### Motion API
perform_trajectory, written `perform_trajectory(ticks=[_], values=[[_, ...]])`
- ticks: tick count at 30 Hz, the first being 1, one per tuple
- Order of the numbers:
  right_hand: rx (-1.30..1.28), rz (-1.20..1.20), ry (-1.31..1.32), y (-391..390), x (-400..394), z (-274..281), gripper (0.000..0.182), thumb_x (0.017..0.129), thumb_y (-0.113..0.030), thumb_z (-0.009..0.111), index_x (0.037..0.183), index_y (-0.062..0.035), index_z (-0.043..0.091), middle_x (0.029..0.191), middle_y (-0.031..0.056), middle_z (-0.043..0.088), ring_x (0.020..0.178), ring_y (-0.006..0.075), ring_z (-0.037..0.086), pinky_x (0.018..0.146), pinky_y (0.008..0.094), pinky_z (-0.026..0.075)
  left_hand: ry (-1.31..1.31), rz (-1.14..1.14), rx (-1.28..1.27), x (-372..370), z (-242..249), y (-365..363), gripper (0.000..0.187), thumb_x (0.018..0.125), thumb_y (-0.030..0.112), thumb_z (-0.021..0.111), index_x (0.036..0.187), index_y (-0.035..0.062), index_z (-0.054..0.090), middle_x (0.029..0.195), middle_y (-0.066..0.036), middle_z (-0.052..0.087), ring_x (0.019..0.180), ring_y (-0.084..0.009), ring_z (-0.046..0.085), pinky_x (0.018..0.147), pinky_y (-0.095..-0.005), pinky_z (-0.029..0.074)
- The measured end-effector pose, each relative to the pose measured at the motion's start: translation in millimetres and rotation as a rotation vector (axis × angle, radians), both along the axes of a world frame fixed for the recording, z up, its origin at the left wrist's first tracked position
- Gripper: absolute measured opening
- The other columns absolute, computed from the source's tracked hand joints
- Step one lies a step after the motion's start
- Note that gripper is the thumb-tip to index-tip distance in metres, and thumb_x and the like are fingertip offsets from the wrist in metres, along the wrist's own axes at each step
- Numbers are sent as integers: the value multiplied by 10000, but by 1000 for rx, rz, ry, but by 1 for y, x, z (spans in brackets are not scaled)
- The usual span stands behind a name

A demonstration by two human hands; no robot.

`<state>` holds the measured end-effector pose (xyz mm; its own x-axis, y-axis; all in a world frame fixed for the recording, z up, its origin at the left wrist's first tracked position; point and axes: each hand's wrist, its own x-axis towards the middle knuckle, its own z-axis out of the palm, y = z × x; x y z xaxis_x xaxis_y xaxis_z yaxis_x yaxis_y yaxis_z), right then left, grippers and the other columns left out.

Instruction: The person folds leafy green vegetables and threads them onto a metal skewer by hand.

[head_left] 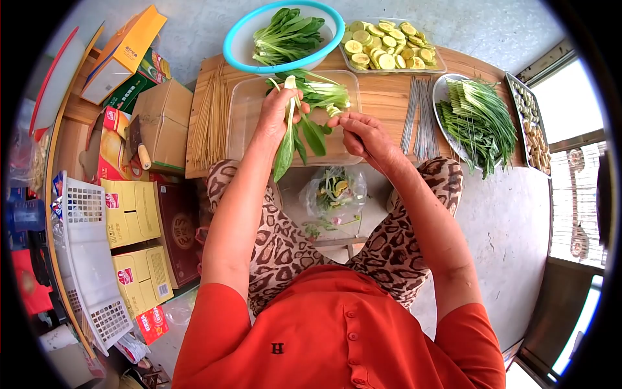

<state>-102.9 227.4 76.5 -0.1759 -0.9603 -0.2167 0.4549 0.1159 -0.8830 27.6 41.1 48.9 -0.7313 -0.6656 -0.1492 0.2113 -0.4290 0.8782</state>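
My left hand (280, 111) is closed round the pale stems of some leafy greens (284, 154), whose leaves hang below the fist. To its right, my right hand (368, 136) has its fingers pinched close to the pale stem ends of a bundle of greens (321, 92); a thin stick seems to run back from the fingers along the wrist. That bundle lies in a clear plastic tray (241, 123) under both hands. More leafy greens (288, 35) fill a blue-rimmed basin (233, 55) behind the tray.
Wooden skewers (208, 120) lie left of the tray, metal skewers (420, 117) right of it. Sliced rounds (389, 45) fill a box at the back. Chives (478, 120) on a plate and a filled tray (532, 129) stand right. A knife (137, 142) and boxes are left.
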Motion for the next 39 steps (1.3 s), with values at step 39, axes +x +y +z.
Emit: perform_trajectory(ticks=[39], values=[[5, 39, 34, -1, 4, 1, 234, 961, -185, 462, 1011, -24, 624, 480, -50, 369, 407, 43, 289, 408, 206, 220, 20, 66, 0, -2, -9, -5, 187, 832, 113, 686, 987, 68, 591, 817, -20, 627, 663, -114, 626, 410, -216, 403]])
